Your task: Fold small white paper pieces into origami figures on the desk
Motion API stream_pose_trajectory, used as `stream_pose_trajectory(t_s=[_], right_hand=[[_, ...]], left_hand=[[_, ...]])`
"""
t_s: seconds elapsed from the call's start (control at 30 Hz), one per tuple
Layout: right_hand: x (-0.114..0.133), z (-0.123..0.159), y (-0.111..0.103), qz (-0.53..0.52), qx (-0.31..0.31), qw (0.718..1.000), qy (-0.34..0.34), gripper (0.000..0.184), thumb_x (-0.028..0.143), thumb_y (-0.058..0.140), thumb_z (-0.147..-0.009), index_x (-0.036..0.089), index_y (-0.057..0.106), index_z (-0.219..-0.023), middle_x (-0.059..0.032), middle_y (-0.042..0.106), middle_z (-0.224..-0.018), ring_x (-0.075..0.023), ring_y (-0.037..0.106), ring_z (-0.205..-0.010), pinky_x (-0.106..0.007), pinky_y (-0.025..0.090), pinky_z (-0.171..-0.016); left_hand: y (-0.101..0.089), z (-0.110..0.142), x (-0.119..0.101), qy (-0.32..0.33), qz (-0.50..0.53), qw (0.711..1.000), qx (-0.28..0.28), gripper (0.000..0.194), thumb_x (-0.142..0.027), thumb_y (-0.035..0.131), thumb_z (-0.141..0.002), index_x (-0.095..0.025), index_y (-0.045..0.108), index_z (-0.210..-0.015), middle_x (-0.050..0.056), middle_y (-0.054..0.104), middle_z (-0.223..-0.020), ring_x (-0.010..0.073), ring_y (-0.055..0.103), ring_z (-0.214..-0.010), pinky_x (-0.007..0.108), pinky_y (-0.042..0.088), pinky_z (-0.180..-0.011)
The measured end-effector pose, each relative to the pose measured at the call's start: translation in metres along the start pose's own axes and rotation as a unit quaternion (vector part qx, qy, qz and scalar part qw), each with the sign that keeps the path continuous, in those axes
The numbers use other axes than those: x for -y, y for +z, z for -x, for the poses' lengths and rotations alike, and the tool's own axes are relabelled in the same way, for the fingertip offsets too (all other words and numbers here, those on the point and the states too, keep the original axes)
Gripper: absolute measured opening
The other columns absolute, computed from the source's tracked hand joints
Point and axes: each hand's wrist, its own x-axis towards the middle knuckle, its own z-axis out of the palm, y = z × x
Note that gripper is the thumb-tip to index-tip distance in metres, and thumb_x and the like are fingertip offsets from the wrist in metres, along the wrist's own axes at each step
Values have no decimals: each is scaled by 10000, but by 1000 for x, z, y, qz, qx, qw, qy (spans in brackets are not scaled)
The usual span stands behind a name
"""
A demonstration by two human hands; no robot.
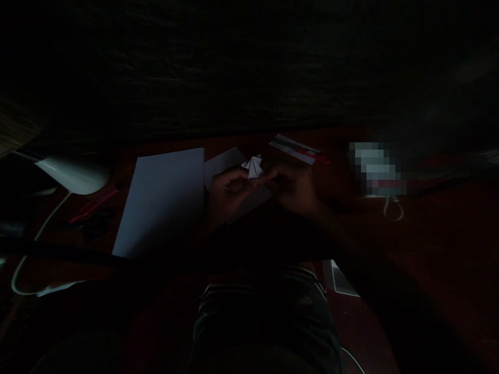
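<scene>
Head cam view here, and it's super dark, so bear with the fuzzy bits. Both hands are up over the desk, working on one small piece of folded white paper. It sits right between them, with pointy folded corners sticking up above the fingers. The left hand has it pinched from the left, fingers curled in close. The right hand comes in from the other side, also curled narrow, with its fingertips pinching at the lower right edge of the fold. Too dim to tell exactly which fingers press where.

Under and behind the hands there's a loose pale sheet, partly covered by them. Just left of that lies a big white sheet, its near end fading into shadow. Beyond the right hand there's a paper strip with a dark band along it, and a slim red item lying across its right end.

Well off to the left is a white, rounded lamp-like thing, with a pale cord curving down near it and a reddish item just beside. Far right of the hands, something's pixelated out, with a little cord loop on its near side.
</scene>
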Motion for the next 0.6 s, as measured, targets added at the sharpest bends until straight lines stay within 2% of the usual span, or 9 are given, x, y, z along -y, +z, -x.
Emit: stream_pose_trajectory(t_s=[0.17, 0.4, 0.6], right_hand=[[-2, 2, 3, -33, -10, 999, 3, 144, 145, 724, -890, 211, 695, -766, -11, 754, -842, -162, 707, -792, -300, 528, -735], [-3, 2, 4, -55, -13, 997, 46, 130, 183, 774, -859, 210, 668, -788, -1, 712, -800, -159, 667, -735, -305, 509, -694], [-4, 2, 8, -134, -41, 985, 106, 344, 310, 865, -803, 229, 572, -964, -2, 683, -879, -166, 663, -781, -301, 520, -686]], left_hand=[[-1, -1, 3, 34, -20, 999, 1, 313, -395, 861, -793, -190, 665, -660, 20, 727, -730, 159, 682, -697, 266, 525, -633], [-3, 0, 0, 9, -8, 1000, 16, 304, -393, 865, -781, -188, 675, -661, 20, 747, -731, 181, 715, -705, 280, 547, -629], [-6, 1, 2, -26, -10, 1000, 16, 271, -363, 881, -758, -183, 697, -676, 22, 758, -727, 182, 720, -702, 280, 543, -630]])
